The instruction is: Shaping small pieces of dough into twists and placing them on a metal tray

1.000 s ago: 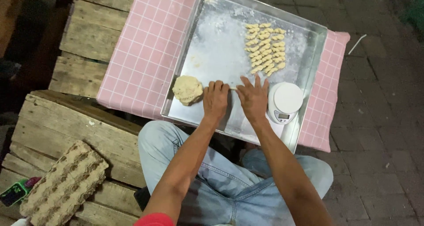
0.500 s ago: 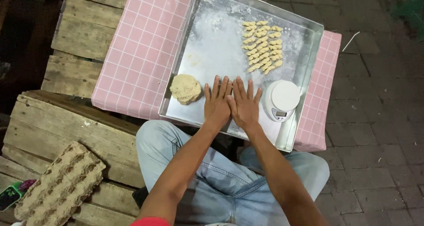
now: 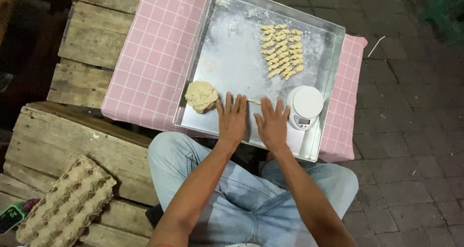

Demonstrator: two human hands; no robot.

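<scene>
Nearest the camera, on the wooden bench, lies an egg carton (image 3: 65, 206), well apart from the work, and the person's knees in light jeans (image 3: 251, 194) reach up to the table edge. Just past them both hands lie flat, palms down, fingers spread and gripping nothing: the left hand (image 3: 232, 119) and the right hand (image 3: 273, 124) sit side by side on the floured tray (image 3: 227, 58), with a thin dough rope (image 3: 253, 101) showing between the fingertips. By the look of it the step in hand is rolling that rope thin under the palms; the next move calls for even, light pressure and a steady stroke across the tray floor so the strand keeps one thickness and does not tear. The dough lump (image 3: 201, 96) sits just left of the left hand, near the tray's front corner. A white scale (image 3: 304, 107) stands just beside the right hand and narrows the room for rolling on that side. Farther back, rows of small twisted pieces (image 3: 282, 51) fill the tray's far right part, leaving its floured middle bare. The tray rests on a pink checked cloth (image 3: 154, 58) over wooden planks.
</scene>
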